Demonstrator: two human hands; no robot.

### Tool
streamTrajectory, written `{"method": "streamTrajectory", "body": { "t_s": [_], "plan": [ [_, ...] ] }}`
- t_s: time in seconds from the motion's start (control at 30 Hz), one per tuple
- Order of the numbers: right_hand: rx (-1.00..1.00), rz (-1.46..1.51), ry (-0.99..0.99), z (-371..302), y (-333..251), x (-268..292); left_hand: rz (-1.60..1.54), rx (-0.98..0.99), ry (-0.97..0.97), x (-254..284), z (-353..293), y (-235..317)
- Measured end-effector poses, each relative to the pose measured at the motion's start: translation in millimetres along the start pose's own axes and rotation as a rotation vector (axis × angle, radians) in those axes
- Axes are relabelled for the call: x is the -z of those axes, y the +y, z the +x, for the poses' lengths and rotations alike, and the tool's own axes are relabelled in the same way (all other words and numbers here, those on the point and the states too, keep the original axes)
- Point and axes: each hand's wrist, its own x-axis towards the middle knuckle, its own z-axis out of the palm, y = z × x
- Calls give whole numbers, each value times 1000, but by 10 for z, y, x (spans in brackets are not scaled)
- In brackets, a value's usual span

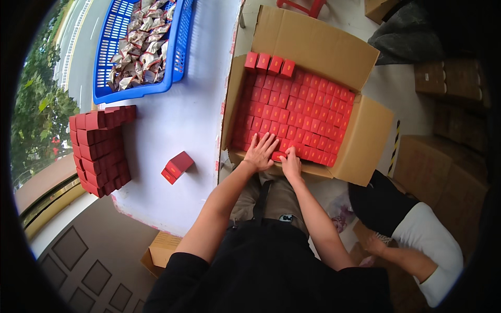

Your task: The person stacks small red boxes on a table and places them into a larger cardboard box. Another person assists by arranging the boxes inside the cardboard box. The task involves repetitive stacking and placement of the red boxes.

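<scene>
A cardboard carton (310, 39) stands with its flaps spread, filled with rows of small red boxes (308, 104). My left hand (260, 152) lies on the boxes along the carton's near side, its fingers spread. Just to its right, my right hand (291, 164) is closed, with thumb and bent fingers on a small red box (279, 156) in the nearest row. The undersides of the right fingers are partly hidden. Several red boxes (275, 65) sit higher than the rest at the far left corner of the carton.
On the white table (198, 115) to the left are a single red box (178, 167), a stack of red boxes (102, 151) and a blue basket (133, 95) of small wrapped packets (143, 44). Another person (417, 229) bends at the lower right, near brown cartons (433, 172).
</scene>
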Motion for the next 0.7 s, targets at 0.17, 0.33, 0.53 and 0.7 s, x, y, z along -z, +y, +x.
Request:
{"method": "streamTrajectory", "body": {
  "t_s": [0.17, 0.33, 0.53, 0.7],
  "plan": [
    [26, -11, 63, 79, 53, -167, -16, -23, 16, -123, 28, -89],
    [19, -115, 58, 69, 106, -188, 118, 19, 48, -2, -116, 167],
    [78, -177, 103, -45, 195, -95, 74, 147, -48, -2, -413, 487],
    [-73, -155, 128, 84, 152, -180, 122, 232, -248, -87, -271, 503]
  ]
}}
